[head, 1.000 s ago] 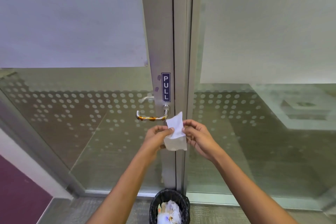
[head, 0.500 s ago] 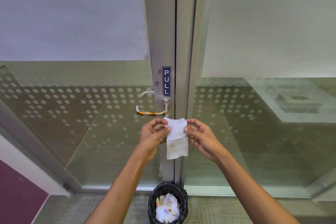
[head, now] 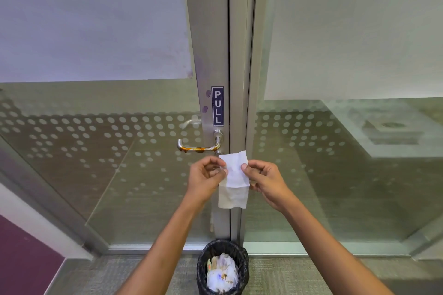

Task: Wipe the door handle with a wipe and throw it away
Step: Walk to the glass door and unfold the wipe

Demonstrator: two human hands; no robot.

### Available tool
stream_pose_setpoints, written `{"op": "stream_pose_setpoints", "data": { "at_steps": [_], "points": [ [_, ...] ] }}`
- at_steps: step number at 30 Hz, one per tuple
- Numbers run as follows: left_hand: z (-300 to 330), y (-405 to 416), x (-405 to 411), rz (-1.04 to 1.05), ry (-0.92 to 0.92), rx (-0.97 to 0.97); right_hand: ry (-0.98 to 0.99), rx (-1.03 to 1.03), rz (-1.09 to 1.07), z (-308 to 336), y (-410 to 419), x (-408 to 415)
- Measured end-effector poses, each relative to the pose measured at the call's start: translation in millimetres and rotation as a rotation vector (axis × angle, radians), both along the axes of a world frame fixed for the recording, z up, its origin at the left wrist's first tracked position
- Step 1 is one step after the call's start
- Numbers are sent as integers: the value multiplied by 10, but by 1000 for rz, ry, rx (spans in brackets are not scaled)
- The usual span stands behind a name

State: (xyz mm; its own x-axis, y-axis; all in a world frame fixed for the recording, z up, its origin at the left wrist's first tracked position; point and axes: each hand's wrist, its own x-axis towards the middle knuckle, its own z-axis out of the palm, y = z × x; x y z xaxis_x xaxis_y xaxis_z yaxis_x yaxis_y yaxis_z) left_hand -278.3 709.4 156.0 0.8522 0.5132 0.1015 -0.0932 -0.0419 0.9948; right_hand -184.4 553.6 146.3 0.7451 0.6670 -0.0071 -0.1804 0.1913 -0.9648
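At the centre of the frame you hold a thin white rectangular wipe, soft and slightly crumpled, its lower half folded and hanging limp. Your left hand pinches its left edge between thumb and fingertips, the other fingers curled in. Your right hand pinches the right edge the same way. The two hands sit close together with only the wipe's width between them, both closed on the wipe.

Just above the wipe, left of centre, is the brushed-metal lever door handle, a smooth round bar bent at both ends, with orange-brown smears along its horizontal run. The wipe's top edge is near the handle's base but you are not touching the handle. Above it on the matte aluminium door frame is a narrow dark blue vertical sign reading PULL, with a couple of purplish smudges beside it.

Glass panels fill both sides, patterned with frosted white dots in the middle band and solid frosted film across the top.

At the bottom centre, on grey textured carpet, stands a round black mesh bin lined with a dark bag and holding crumpled white paper, directly below your hands.
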Motion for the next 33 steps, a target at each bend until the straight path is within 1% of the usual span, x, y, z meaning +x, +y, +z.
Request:
{"op": "stream_pose_setpoints", "data": {
  "at_steps": [7, 9, 12, 14, 16, 19, 23, 26, 30, 33],
  "points": [
    [6, -61, 36, 95, 11, 51, 29, 67, 43, 16, -40, -7],
    [10, -89, 36, 123, 4, 96, 29, 82, 45, 17, -56, -14],
    [-15, -147, 29, 166, -33, 288, 24, 91, 39, 14, -71, -22],
    [-17, -206, 8, 220, -67, 456, -3, 87, 27, 3, -76, -22],
    [-8, -264, -1, 243, -112, 568, -48, 75, 25, -7, -81, -27],
    [-5, -319, 16, 248, -138, 585, -71, 85, 18, -31, -112, -30],
    [-14, -339, 24, 244, -148, 594, -111, 44, 15, -52, -159, -11],
    [-30, -335, 10, 188, -158, 598, -109, 29, 40, -49, -204, -14],
    [-47, -339, -17, 154, -202, 724, -77, 49, 37, -68, -254, -11],
    [-54, -386, -19, 194, -214, 749, -92, 25, 29, -79, -259, -15]
  ]
}}
